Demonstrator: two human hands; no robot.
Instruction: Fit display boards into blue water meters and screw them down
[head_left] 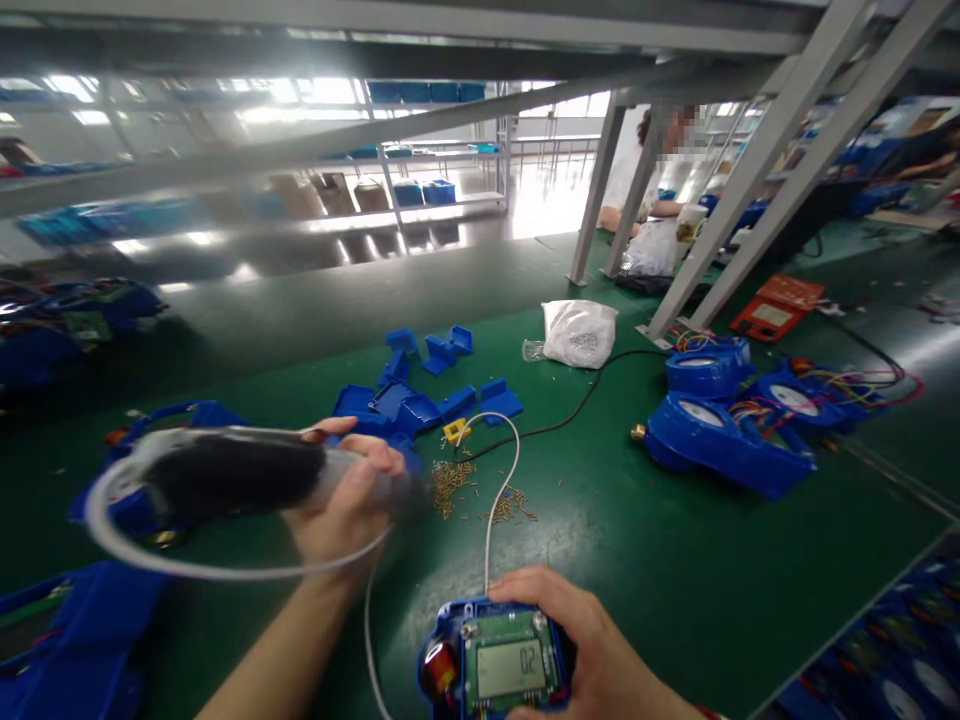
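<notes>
My left hand is wrapped round a dark-and-grey cylindrical tool, blurred by motion, with a pale cable looping from its rear end. Low in the view, my right hand grips the right side of a blue meter housing. Its green circuit board carries a display reading 0.2. A white cable runs up from the housing's top edge and curves left beside a small yellow part. Brass screws lie scattered between the hands and several blue plastic pieces.
Blue meter units with wires lie at the right, near a red device. A white plastic bag sits mid-table. More blue housings are at the left. Metal posts rise at right; a person is beyond.
</notes>
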